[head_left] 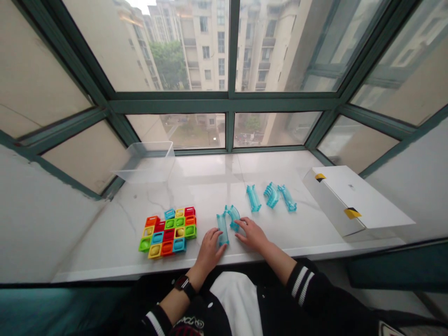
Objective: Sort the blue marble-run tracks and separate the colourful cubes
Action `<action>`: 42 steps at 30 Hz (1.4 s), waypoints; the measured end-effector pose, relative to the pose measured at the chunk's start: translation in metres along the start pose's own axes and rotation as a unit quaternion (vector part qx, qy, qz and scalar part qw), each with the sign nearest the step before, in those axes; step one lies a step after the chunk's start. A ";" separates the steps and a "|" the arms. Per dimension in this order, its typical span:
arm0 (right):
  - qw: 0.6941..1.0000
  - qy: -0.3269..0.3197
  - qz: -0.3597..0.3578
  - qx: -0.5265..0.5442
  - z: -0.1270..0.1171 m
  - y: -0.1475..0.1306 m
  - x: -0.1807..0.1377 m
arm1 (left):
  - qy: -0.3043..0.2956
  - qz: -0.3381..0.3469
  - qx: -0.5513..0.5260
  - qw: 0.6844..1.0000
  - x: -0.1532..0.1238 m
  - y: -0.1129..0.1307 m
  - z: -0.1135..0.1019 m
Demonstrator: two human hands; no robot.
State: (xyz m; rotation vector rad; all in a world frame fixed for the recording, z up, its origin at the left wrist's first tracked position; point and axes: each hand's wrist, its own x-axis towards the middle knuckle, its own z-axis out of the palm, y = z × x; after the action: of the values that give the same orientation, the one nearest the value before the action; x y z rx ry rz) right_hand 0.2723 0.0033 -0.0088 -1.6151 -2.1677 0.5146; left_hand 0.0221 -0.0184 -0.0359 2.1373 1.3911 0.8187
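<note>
- Left hand (210, 249), half-open, is pressed to a straight track piece (222, 228)
- Right hand (252, 234), open, is laid against the curved track piece (232, 217)
- Coloured block grid (168, 232) is placed left of that curve
- Three teal track pieces (271, 196) are set right of it

Black jacket (315, 287), white-striped cuff (300, 281), black smartwatch (185, 287).

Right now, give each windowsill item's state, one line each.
Left hand: open, touching straight track piece.
Right hand: open, fingertips on curved track piece.
Coloured blocks: joined in a flat slab.
Three loose track pieces: lying apart.
White box: closed.
Clear tub: orientation unclear.
</note>
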 end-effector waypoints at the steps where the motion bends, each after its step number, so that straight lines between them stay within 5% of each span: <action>1: 1.000 0.001 -0.003 -0.001 0.000 0.000 0.000 | 0.006 0.000 -0.007 1.000 0.000 0.000 -0.001; 12: 1.000 -0.004 -0.011 0.022 0.003 0.002 -0.009 | 0.087 -0.012 -0.069 0.994 -0.003 -0.012 0.005; 28: 0.986 -0.054 -0.147 0.059 0.011 -0.023 -0.020 | 0.098 -0.012 -0.069 0.993 -0.004 -0.014 0.003; 42: 0.986 -0.075 -0.075 0.127 0.006 -0.029 -0.022 | 0.078 -0.014 -0.059 0.995 -0.004 -0.013 0.005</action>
State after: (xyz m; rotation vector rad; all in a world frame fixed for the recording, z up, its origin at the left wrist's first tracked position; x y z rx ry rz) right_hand 0.2507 -0.0266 -0.0014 -1.3041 -2.2031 0.8508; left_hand 0.0157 -0.0169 -0.0488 1.9963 1.4080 1.0488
